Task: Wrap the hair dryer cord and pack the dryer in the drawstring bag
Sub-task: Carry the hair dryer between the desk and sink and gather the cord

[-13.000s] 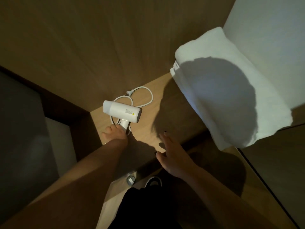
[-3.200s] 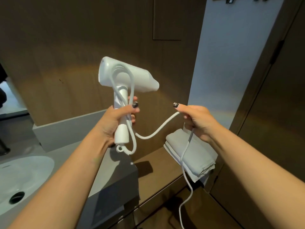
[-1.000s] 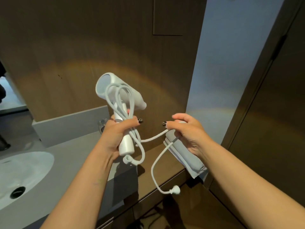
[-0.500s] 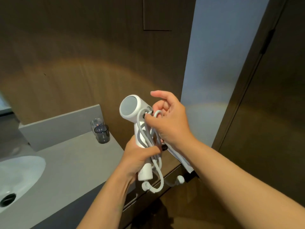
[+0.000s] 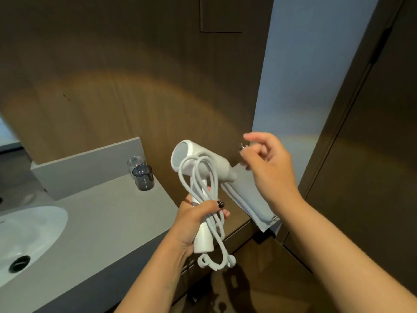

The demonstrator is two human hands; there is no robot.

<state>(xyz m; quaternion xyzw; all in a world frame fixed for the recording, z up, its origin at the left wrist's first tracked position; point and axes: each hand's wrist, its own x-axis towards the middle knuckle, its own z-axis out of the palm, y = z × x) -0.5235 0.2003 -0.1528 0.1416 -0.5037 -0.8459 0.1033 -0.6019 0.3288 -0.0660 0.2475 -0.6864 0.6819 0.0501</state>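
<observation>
While my left hand [image 5: 198, 220] gripped the white plastic hair dryer [image 5: 198, 177] by its handle, thumb clamped over the looped white rubber cord [image 5: 203, 190], I saw the dryer standing nearly upright, handle running from six toward twelve o'clock and the barrel pointing off to three. The cord loops hung over the barrel's rear and down past the handle's foot, where the plug end [image 5: 231, 260] dangled at five o'clock from my grip. My right hand [image 5: 266, 163] hovered just at two o'clock of the barrel, fingers loosely curled and holding nothing, apart from the dryer. It was the free hand, so I judged it should fetch the drawstring bag, which I could not find in view. Behind it lay folded white towels [image 5: 248, 199]; at ten o'clock stood two grey glass tumblers [image 5: 142, 177] on the grey stone counter [image 5: 101, 222].
</observation>
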